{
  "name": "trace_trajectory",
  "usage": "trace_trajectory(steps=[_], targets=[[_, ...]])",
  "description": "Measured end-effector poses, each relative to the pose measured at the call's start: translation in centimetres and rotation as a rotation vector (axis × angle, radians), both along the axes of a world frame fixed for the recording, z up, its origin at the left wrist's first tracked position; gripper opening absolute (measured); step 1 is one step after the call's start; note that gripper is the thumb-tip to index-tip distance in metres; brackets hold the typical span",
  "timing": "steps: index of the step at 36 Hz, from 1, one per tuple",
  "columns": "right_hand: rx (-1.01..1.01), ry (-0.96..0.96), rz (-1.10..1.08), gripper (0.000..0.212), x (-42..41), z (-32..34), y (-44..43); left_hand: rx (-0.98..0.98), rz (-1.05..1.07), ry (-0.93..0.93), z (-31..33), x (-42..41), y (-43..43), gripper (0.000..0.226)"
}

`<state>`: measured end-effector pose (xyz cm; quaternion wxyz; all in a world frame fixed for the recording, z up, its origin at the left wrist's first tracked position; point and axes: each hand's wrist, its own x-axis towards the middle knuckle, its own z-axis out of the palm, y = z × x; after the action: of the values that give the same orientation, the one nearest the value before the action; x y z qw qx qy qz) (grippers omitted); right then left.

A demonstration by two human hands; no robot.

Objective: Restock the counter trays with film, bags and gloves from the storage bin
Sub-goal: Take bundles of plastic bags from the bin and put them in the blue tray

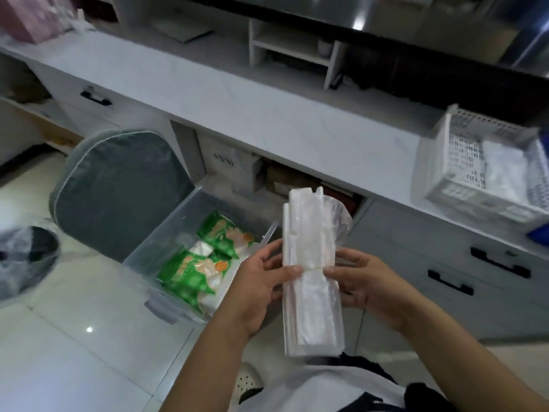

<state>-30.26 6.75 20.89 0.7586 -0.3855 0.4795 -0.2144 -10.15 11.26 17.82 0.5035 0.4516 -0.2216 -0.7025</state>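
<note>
1. At the far left edge of the frame, a dark waste bin [28,257] lined with a thin plastic bag stands on the tiled floor.
2. Just right of it is a grey padded chair [118,188], pushed up to the white counter [237,105].
3. A clear storage bin [162,233] sits on the floor beside the chair, in the lower middle of the frame. It holds green printed packets [190,275] and a small white packet among them.
4. The left hand [261,283] grips the left edge of a bundle of clear bags [312,304]. Its thumb lies across the top and its fingers curl underneath.
5. The bundle is held in the air at the centre of the frame, lengthwise away from the person, above the floor and right of the storage bin. A thin rubber band [312,267] binds it at the middle.
6. The right hand [368,283] grips the bundle's right edge in the same way, with its thumb tip at the band.
7. Grey drawers with black handles [499,264] are at the lower right, under the counter.
8. A white slotted tray [481,205] rests on the counter at the right edge and has pale folded plastic in it.
</note>
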Motion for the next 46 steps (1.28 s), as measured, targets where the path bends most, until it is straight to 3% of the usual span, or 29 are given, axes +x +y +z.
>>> trace_trajectory(steps=[7, 13, 23, 30, 39, 46], targets=[[-0.087, -0.083, 0.022, 0.044, -5.1, 0.9, -1.4, -0.068, -0.011, -0.078, 1.8, -5.3, -2.1, 0.060], [-0.111, -0.063, -0.044, 0.040, -14.3, 0.9, -3.2, -0.088, -0.099, -0.121, 2.6, -14.1, -4.8, 0.066], [-0.146, -0.032, -0.245, 0.032, -32.6, 0.2, -5.4, -0.098, -0.461, -0.271, 2.7, -31.4, -9.6, 0.087], [-0.157, 0.022, -0.355, 0.037, -42.4, 1.7, -6.4, -0.134, -0.567, -0.281, 3.4, -40.9, -13.7, 0.085], [-0.161, -0.119, -0.551, 0.037, -49.5, 3.6, -9.2, -0.293, -0.788, -0.307, 5.0, -48.0, -21.2, 0.091], [-0.311, 0.091, -0.721, 0.046, -51.4, 6.0, -13.5, -0.441, -0.819, -0.334, 6.1, -52.4, -26.8, 0.088]])
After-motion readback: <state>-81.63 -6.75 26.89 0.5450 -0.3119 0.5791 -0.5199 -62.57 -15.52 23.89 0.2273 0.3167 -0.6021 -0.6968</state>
